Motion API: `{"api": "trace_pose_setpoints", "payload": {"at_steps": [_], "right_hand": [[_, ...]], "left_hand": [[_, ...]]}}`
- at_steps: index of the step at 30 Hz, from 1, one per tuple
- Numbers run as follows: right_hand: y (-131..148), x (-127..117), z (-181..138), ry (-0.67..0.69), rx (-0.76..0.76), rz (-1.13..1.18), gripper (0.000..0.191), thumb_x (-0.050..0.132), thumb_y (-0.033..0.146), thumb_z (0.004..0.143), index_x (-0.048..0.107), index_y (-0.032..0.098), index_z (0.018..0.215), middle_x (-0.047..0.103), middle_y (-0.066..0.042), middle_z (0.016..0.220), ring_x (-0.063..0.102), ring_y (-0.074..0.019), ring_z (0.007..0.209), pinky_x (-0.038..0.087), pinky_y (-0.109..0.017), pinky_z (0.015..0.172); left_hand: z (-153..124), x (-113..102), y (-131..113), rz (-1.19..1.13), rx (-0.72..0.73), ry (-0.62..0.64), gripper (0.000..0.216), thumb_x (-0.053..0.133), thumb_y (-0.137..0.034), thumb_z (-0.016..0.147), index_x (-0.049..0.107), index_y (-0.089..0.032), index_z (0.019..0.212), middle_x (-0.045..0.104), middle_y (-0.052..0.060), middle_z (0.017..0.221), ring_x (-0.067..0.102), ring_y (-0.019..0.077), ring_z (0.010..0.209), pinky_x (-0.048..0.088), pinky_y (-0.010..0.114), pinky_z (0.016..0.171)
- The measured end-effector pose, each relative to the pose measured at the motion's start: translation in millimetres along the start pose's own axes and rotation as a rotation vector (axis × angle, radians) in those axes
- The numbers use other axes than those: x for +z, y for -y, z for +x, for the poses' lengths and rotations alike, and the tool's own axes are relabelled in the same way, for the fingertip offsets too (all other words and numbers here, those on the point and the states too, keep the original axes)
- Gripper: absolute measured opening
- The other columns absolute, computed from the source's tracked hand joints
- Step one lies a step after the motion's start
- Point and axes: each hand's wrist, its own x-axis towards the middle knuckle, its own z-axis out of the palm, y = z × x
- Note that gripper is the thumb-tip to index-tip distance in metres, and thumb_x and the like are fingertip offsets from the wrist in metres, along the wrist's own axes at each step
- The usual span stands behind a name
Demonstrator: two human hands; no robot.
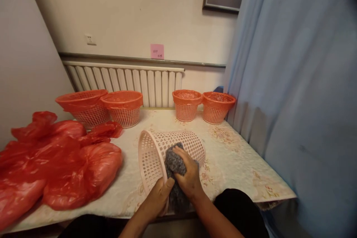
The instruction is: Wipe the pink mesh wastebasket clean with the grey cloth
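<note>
A pale pink perforated plastic wastebasket (181,138) lies on its side near the table's front edge, its mouth facing left. My left hand (158,197) grips its rim at the lower front, thumb on the outside and the other fingers mostly hidden. With my right hand (189,174) I press a dark grey cloth (175,160) against the basket's outer wall, close to the rim. The cloth is bunched under my fingers, and its lower end hangs down between my two hands.
A heap of red plastic bags (67,163) covers the table's left side. Along the back stand several similar baskets lined with red bags, among them one wastebasket (125,116) before the radiator (142,81). A blue curtain (279,100) borders the flowered tablecloth (234,163) on the right.
</note>
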Motion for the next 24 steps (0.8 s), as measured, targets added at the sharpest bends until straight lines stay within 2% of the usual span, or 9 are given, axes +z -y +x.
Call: {"api": "trace_pose_setpoints", "payload": {"at_steps": [3, 6, 10, 13, 16, 20, 24], "right_hand": [[11.3, 0.0, 2.8, 0.066, -0.113, 0.025, 0.070, 0.049, 0.005, 0.059, 0.052, 0.021, 0.127, 0.056, -0.007, 0.131, 0.049, -0.0229, 0.124, 0.038, -0.041, 0.107], [-3.1, -2.5, 13.7, 0.066, -0.095, -0.003, 0.069, 0.050, 0.006, 0.061, 0.051, 0.021, 0.128, 0.056, -0.006, 0.131, 0.049, -0.0220, 0.124, 0.036, -0.041, 0.108], [-48.1, -13.9, 29.0, -0.086, 0.178, -0.099, 0.058, 0.051, 0.013, 0.067, 0.054, 0.022, 0.125, 0.059, -0.006, 0.127, 0.053, -0.0220, 0.120, 0.039, -0.040, 0.105], [-83.0, -29.4, 33.4, -0.256, 0.385, -0.187, 0.049, 0.052, 0.025, 0.072, 0.056, 0.020, 0.121, 0.066, -0.008, 0.115, 0.061, -0.0245, 0.106, 0.046, -0.040, 0.095], [-103.2, -41.7, 32.2, -0.377, 0.522, -0.262, 0.047, 0.051, 0.032, 0.074, 0.059, 0.016, 0.116, 0.070, -0.010, 0.101, 0.064, -0.0265, 0.093, 0.049, -0.040, 0.085], [-94.3, -36.6, 26.1, -0.386, 0.530, -0.268, 0.046, 0.051, 0.031, 0.074, 0.059, 0.018, 0.117, 0.068, -0.010, 0.106, 0.063, -0.0262, 0.097, 0.047, -0.041, 0.089], [-49.0, -14.5, 15.8, -0.245, 0.368, -0.153, 0.053, 0.051, 0.019, 0.070, 0.055, 0.020, 0.123, 0.061, -0.008, 0.123, 0.055, -0.0235, 0.115, 0.040, -0.041, 0.103]], "left_hand": [[-3.1, -0.4, 1.0, 0.075, 0.021, 0.013, 0.045, 0.049, -0.046, 0.087, 0.063, -0.016, 0.118, 0.070, 0.007, 0.112, 0.048, 0.0308, 0.124, 0.025, 0.045, 0.112], [-6.0, 1.8, -0.4, 0.076, 0.010, 0.024, 0.044, 0.050, -0.046, 0.087, 0.065, -0.016, 0.116, 0.071, 0.007, 0.110, 0.053, 0.0310, 0.118, 0.027, 0.045, 0.111], [-10.4, 4.8, 0.0, 0.074, -0.019, 0.063, 0.044, 0.049, -0.049, 0.086, 0.068, -0.017, 0.110, 0.069, 0.008, 0.115, 0.050, 0.0311, 0.122, 0.023, 0.045, 0.113], [-12.9, 3.3, 5.8, 0.060, -0.034, 0.080, 0.043, 0.052, -0.049, 0.085, 0.068, -0.018, 0.110, 0.066, 0.008, 0.121, 0.047, 0.0316, 0.125, 0.020, 0.045, 0.114], [-13.0, -0.2, 14.2, 0.037, -0.040, 0.060, 0.042, 0.056, -0.047, 0.083, 0.068, -0.019, 0.111, 0.065, 0.007, 0.124, 0.046, 0.0314, 0.126, 0.021, 0.044, 0.114], [-10.2, -1.7, 15.7, 0.117, -0.008, 0.089, 0.043, 0.049, -0.046, 0.088, 0.066, -0.017, 0.114, 0.063, 0.009, 0.126, 0.042, 0.0299, 0.130, 0.020, 0.044, 0.115], [-7.6, 0.9, 5.8, 0.144, 0.034, 0.119, 0.043, 0.043, -0.045, 0.091, 0.064, -0.019, 0.118, 0.062, 0.008, 0.128, 0.043, 0.0287, 0.130, 0.020, 0.044, 0.115]]}}
